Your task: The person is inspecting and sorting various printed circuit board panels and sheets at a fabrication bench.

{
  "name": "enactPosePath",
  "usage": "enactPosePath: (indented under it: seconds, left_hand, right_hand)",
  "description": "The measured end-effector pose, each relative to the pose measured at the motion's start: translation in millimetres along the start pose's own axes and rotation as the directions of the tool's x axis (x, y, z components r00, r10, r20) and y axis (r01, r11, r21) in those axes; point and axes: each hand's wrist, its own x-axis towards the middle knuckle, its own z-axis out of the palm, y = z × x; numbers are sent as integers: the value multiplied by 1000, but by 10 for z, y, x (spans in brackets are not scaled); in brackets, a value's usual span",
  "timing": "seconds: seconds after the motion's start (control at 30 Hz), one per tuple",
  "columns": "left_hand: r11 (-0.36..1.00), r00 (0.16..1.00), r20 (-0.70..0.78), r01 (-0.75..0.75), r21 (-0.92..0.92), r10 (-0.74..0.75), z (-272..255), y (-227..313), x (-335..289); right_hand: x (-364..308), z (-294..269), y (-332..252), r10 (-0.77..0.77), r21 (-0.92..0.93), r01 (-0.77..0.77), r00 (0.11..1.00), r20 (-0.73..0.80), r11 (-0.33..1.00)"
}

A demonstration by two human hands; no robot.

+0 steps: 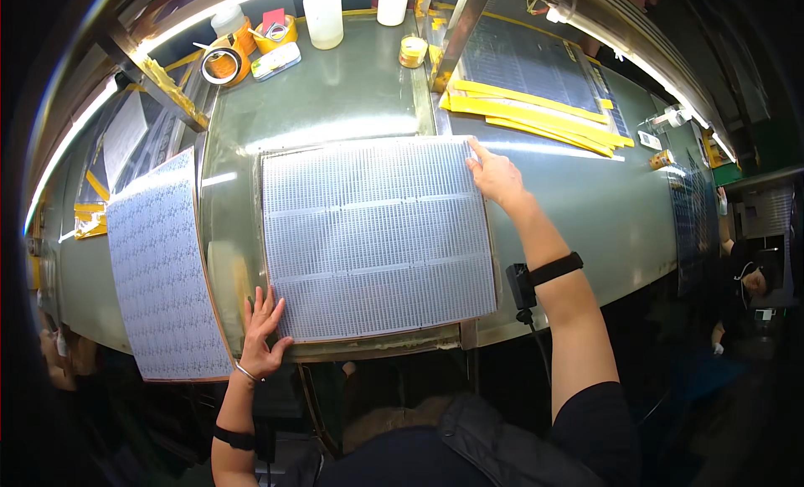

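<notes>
A flat rectangular sheet [378,236] with a fine silvery grid pattern lies in front of me on the green-grey tabletop. At its near left corner is my left hand [265,336], fingers spread and tips against the edge. My right hand [497,177] reaches to the far right corner, index finger stretched out along the edge; its other fingers show only in part. Neither hand is visibly gripping the sheet. To the left lies a second patterned sheet [163,273], whitish with rows of small marks and a copper-coloured edge, which neither hand touches.
Yellow-edged strips [536,118] lie at the back right. Along the back stand a translucent bottle [323,18], a small yellow tub [413,51] and an orange tape roll [221,66]. A metal post [461,39] rises behind the sheet. Another person [749,282] is at the far right.
</notes>
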Motion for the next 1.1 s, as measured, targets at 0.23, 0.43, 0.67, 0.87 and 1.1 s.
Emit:
enactPosePath:
  seconds: [0.23,0.43,0.67,0.87,1.1]
  left_hand:
    - [1000,1000,6,4,-13,-4,47,-23,43]
    - [1000,1000,10,13,-28,-13,31,-15,100]
    - [1000,1000,-19,-20,8,21,40,-135,-7]
    - [999,999,31,-34,8,33,131,-194,-37]
    - [1000,999,-50,-14,17,15,134,-197,-54]
  right_hand:
    - [119,16,84,-17,20,17,1000,25,1000]
    - [174,-16,85,-22,6,22,1000,22,1000]
    - [152,26,41,-122,-7,122,990,-74,993]
    - [96,-33,16,-60,-112,58,998,-14,992]
    - [153,-177,-139,7,-129,2,998,67,992]
